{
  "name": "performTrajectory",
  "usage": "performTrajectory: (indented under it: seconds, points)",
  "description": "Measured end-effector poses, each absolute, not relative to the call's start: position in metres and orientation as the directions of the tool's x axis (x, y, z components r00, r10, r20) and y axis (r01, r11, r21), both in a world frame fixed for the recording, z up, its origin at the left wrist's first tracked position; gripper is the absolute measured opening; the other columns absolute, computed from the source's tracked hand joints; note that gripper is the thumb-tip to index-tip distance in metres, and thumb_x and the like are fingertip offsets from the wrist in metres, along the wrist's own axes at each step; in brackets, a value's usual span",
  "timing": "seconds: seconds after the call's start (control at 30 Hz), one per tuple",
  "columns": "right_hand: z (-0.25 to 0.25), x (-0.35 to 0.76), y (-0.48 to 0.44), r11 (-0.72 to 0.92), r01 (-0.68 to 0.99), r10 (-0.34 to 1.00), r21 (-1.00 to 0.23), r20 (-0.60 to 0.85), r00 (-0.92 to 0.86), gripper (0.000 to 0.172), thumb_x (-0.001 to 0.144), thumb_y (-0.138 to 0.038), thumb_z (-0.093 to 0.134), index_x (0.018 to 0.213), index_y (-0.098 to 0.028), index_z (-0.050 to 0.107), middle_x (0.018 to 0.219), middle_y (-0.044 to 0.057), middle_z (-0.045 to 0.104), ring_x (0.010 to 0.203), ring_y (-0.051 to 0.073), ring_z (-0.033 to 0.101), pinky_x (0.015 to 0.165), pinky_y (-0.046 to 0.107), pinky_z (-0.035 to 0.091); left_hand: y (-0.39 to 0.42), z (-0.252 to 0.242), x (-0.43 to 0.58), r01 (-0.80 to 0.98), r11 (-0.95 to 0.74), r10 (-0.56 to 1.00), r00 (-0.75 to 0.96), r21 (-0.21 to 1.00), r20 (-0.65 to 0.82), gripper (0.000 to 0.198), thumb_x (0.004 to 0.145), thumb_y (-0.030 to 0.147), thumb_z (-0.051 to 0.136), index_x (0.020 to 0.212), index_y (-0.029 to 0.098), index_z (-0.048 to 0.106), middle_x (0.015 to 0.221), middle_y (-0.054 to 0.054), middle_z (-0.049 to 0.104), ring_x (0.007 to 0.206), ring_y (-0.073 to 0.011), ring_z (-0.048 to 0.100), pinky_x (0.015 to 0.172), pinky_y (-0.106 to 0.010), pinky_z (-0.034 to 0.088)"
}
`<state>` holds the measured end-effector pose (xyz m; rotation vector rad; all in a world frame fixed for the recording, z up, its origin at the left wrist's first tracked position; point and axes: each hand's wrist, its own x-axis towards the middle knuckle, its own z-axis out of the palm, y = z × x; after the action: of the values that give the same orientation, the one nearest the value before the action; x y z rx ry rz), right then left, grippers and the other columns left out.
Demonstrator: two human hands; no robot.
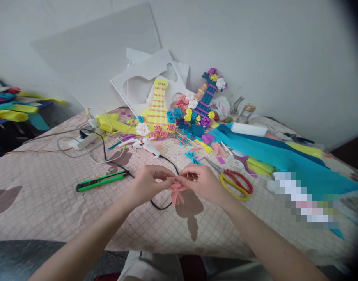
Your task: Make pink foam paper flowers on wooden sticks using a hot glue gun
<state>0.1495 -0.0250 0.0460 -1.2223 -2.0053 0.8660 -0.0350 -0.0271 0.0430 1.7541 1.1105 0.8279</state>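
Both my hands meet just above the checked tablecloth (50,195). My left hand (151,181) and my right hand (201,181) are closed in a pinch on the same small pink foam flower piece (177,192), whose cut strips hang down between them. A black cord (160,205) runs under my hands. Red and yellow scissors (236,183) lie just right of my right hand. A green and black flat iron tool (101,181) lies to the left of my left hand.
A white glue gun (148,147) lies beyond my hands, with a power strip (82,139) at the left. A yellow foam guitar (157,107) and a blue one (206,97) with foam flowers lean at the back. Teal foam sheets (284,158) cover the right side.
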Motion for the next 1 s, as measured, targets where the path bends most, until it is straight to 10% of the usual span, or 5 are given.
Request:
performTrajectory:
  seconds: [1.0]
  points:
    - [0.035,0.149,-0.013,0.366,0.435,0.865,-0.823,0.129,-0.484,0.014,0.079,-0.019,0.055,0.076,-0.016,0.068,0.077,0.002,0.061,0.070,0.011,0.056,0.060,0.022,0.040,-0.011,0.030,-0.045,0.233,-0.106,0.919,0.394,0.967,0.006,0.013,0.074,0.023,0.061,0.073,0.017,0.073,0.073,-0.003,0.072,0.068,-0.0133,0.064,0.063,-0.020,0.050]
